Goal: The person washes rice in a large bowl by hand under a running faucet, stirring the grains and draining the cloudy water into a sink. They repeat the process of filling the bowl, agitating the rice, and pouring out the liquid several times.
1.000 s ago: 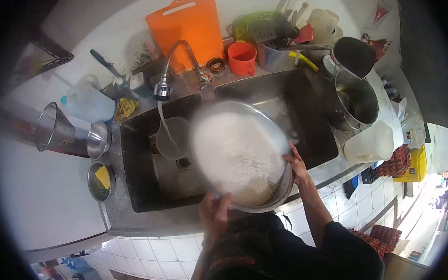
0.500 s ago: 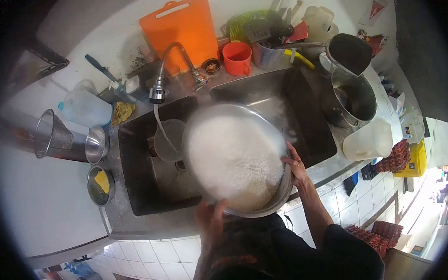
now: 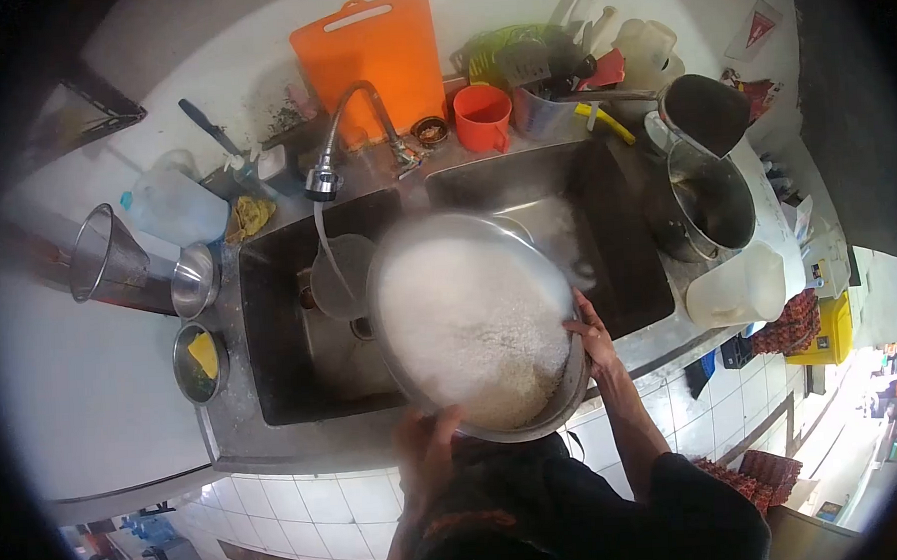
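A large round metal bowl [image 3: 572, 400] holds white rice-like grains [image 3: 470, 319] and hangs tilted over the double sink [image 3: 271, 338]. My right hand [image 3: 593, 336] grips its right rim, thumb on the rim. At the near left edge, my left hand [image 3: 431, 443] holds the bowl; it looks slightly blurred and its fingers are partly hidden under the rim. Water streams from the faucet [image 3: 322, 180] into a translucent container [image 3: 347, 284] in the left basin, just left of the bowl.
An orange cutting board [image 3: 374, 63], a red mug [image 3: 482, 116] and utensils stand behind the sink. A large pot [image 3: 710, 203] and a clear plastic container [image 3: 737, 287] are at right. Small metal bowls [image 3: 196, 281] and a strainer [image 3: 112, 255] are at left.
The view has shifted slightly. The bowl is still in both hands and appears a little lower and further right, with nothing let go or newly taken.
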{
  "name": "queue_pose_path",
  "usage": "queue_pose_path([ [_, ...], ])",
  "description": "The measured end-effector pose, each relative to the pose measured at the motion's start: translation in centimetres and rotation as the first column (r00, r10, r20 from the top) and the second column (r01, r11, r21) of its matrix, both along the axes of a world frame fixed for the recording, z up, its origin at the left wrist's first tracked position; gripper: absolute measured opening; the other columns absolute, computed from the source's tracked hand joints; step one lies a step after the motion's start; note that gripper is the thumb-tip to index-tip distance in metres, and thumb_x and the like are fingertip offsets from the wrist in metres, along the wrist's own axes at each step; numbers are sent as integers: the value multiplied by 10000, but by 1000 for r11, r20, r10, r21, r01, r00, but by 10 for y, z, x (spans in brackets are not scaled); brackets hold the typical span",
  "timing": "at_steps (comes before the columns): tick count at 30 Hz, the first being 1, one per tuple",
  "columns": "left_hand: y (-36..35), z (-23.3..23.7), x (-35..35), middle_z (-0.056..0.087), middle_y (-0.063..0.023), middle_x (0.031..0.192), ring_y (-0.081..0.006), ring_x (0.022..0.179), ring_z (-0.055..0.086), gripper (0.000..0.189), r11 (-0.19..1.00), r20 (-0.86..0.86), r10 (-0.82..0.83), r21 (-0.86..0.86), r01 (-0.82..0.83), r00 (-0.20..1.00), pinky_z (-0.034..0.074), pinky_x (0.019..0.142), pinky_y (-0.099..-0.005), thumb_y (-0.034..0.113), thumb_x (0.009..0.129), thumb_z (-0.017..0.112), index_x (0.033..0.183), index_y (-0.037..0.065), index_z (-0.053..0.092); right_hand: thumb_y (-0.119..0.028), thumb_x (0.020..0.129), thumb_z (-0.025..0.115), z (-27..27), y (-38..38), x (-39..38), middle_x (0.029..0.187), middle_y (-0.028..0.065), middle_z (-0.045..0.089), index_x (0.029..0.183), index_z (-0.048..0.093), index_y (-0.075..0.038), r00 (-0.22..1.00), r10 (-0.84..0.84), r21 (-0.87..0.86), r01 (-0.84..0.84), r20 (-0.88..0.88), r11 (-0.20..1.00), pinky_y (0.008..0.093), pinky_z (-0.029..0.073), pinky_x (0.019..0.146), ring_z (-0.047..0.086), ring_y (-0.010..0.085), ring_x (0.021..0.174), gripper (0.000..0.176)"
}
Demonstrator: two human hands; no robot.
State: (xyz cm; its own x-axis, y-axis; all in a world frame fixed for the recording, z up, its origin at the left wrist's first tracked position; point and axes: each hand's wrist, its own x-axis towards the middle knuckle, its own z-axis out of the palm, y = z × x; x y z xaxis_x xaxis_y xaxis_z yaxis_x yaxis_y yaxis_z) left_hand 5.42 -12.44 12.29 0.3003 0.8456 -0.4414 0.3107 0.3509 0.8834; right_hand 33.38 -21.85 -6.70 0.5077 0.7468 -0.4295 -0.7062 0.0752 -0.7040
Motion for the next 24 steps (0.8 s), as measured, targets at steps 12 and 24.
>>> queue_pose_path([
  [12, -1, 1, 6, 683, -153, 799, -198, 720, 625, 340, 1000, 17, 10, -13, -10, 1000, 473, 667, -333, 259, 871, 666, 1001, -54, 650, 88, 833, 547, -19, -3, 6, 1499, 77, 388, 1485, 365, -78, 989, 45, -50, -39, 141, 998, 320, 359, 1102, 423, 215, 1333, 696],
  [24, 0, -3, 8, 677, -171, 779, -241, 711, 653, 326, 996, -22, -49, 73, 50, 999, 479, 644, -371, 279, 889, 654, 958, -39, 652, -277, 1045, 401, -3, 1, 4, 1489, 88, 402, 1484, 354, -69, 966, 102, -191, -57, 239, 980, 328, 302, 1128, 387, 207, 1350, 488],
])
